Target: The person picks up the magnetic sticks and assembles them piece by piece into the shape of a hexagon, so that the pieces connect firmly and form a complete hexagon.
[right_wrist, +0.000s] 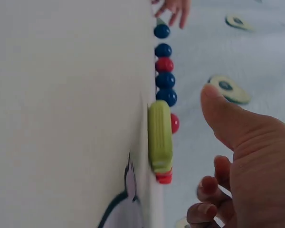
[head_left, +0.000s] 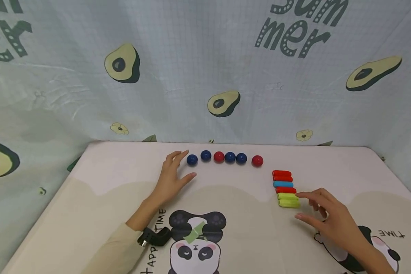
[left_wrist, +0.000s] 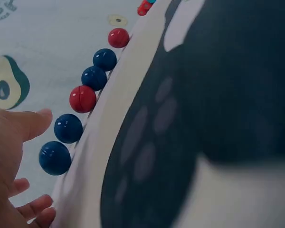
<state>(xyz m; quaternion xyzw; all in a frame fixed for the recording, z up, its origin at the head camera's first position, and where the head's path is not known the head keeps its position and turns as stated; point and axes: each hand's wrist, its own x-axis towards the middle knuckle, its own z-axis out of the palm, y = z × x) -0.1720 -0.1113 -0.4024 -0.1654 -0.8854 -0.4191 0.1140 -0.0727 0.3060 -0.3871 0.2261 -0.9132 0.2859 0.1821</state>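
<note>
In the head view several blue balls (head_left: 192,160) and two red balls (head_left: 257,161) lie in a row near the table's back edge. My left hand (head_left: 171,182) is beside the leftmost blue ball, thumb and fingers spread, holding nothing. To the right, red, blue and yellow-green sticks (head_left: 289,203) lie side by side in a column. My right hand (head_left: 335,217) is just right of the yellow-green ones, fingers bent loosely and apart from the thumb, with nothing held. The left wrist view shows the left hand (left_wrist: 9,161) next to the end blue ball (left_wrist: 55,158).
The table (head_left: 246,236) has a cover with panda prints and lettering. Behind it hangs a pale curtain (head_left: 178,68) with avocado prints. A black band (head_left: 155,236) is around the left wrist.
</note>
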